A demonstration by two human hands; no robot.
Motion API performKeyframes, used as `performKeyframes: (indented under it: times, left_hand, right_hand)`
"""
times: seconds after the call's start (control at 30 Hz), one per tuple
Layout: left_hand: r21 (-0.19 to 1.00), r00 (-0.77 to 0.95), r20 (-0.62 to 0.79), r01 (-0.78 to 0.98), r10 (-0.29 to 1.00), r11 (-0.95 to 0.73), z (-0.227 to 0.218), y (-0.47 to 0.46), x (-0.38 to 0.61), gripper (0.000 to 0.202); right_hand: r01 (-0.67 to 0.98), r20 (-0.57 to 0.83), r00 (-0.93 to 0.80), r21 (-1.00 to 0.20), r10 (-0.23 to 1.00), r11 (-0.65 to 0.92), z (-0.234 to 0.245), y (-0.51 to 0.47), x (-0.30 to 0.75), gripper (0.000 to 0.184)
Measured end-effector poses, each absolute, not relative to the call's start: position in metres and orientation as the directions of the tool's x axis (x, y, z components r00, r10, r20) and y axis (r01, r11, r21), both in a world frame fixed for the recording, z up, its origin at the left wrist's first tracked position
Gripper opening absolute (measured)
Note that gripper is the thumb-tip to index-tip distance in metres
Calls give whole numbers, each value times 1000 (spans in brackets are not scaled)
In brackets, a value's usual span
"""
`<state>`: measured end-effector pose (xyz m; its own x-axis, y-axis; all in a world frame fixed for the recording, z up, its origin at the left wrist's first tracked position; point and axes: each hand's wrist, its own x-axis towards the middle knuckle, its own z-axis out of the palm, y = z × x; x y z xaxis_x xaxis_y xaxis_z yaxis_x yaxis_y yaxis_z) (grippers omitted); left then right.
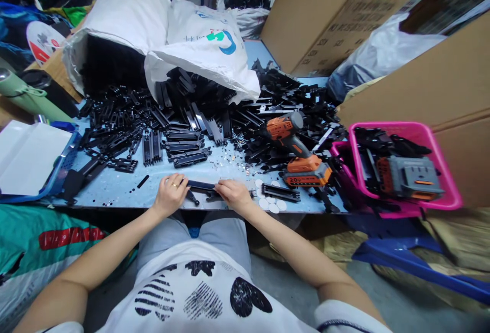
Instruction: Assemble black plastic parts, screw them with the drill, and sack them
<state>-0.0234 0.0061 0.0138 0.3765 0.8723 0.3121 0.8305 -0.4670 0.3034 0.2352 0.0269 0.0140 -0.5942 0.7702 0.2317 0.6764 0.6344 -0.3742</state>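
Note:
Between my two hands, near the table's front edge, lies a long black plastic strip (201,185). My left hand (173,191) is closed on its left end, and a ring shows on one finger. Closed on the right end is my right hand (234,194). Just below the strip, a small black part with a round end (193,199) rests on the table. Farther back are stacked black plastic parts (188,158). An orange cordless drill (293,144) stands on its battery to the right, beside a black slotted part (280,192) and several white discs (272,205).
White sacks (206,57) spill black parts across the blue table (153,190). A pink basket (446,169) at right holds black parts and a grey-orange battery (415,177). A blue tray (61,169) sits at left near a green bottle (34,95). Cardboard boxes (306,16) stand behind.

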Motion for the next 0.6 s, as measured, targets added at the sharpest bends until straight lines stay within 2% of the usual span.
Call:
performKeyframes:
  times: [0.1, 0.17, 0.3, 0.43, 0.5, 0.6]
  left_hand:
    - [285, 572, 231, 733, 787, -617, 16, 11, -4, 42]
    - [276, 686, 144, 664, 713, -695, 15, 18, 8, 54]
    - [235, 769, 38, 613, 638, -754, 14, 31, 14, 56]
    - [199, 818, 55, 553, 573, -809, 14, 35, 11, 56]
    - [172, 796, 75, 584, 601, -794, 14, 35, 12, 55]
    - [147, 687, 92, 707, 721, -692, 16, 35, 14, 49]
  right_hand:
    - [623, 271, -638, -369, 721, 690, 2, 24, 243, 28]
    - [591, 256, -674, -378, 693, 713, -2, 25, 251, 35]
    - [545, 180, -759, -349, 625, 763, -5, 34, 266, 45]
    - [501, 128, -829, -266, 545, 824, -6, 44, 271, 46]
    - [551, 85, -816, -183, 572, 814, -5, 47, 270, 48]
    - [691, 48, -717, -85, 696, 718, 6, 48, 267, 62]
